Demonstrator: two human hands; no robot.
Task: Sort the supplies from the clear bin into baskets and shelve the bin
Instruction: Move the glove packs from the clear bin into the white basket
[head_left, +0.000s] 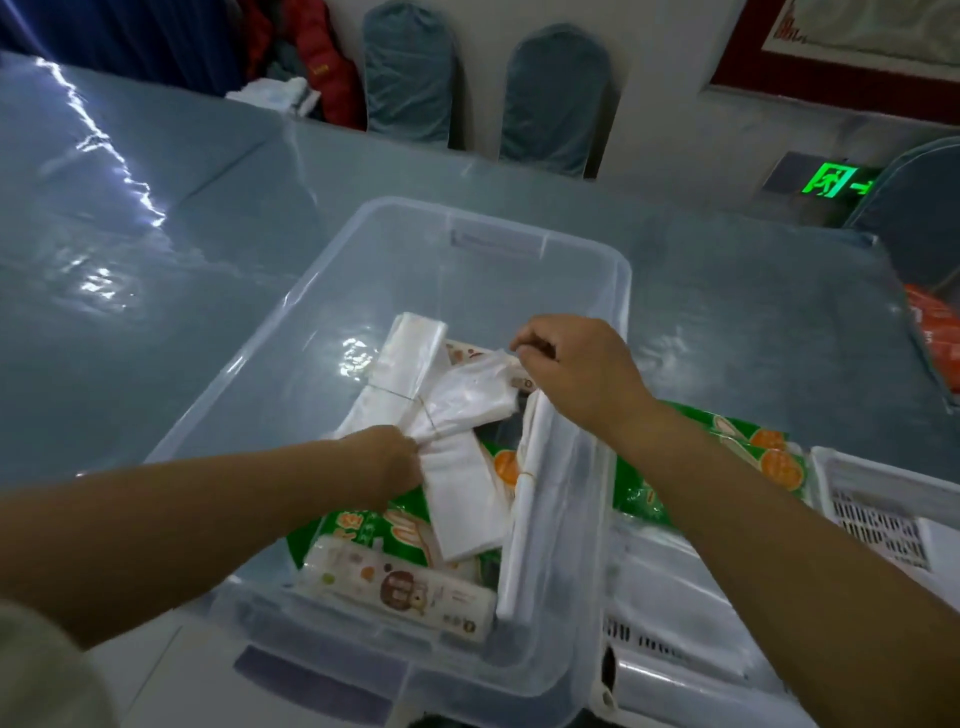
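Note:
The clear bin (597, 270) stands on the table in front of me. Inside it lie bundles of white plastic bags, a green tissue pack (363, 525) and a white printed pack (400, 587). My left hand (389, 457) pinches one end of a banded bundle of white plastic bags (457, 400), and my right hand (576, 364) pinches its other end, above the bin's floor. A second white bundle (410, 348) lies under it, and a long white bundle (530, 499) leans on the bin's right wall.
A white slotted basket (883, 509) sits at the right edge. Another basket (675, 623) next to the bin holds clear bags and a green pack (748, 457). The table (156, 260) wears a shiny blue-grey cover. Covered chairs (556, 98) stand beyond.

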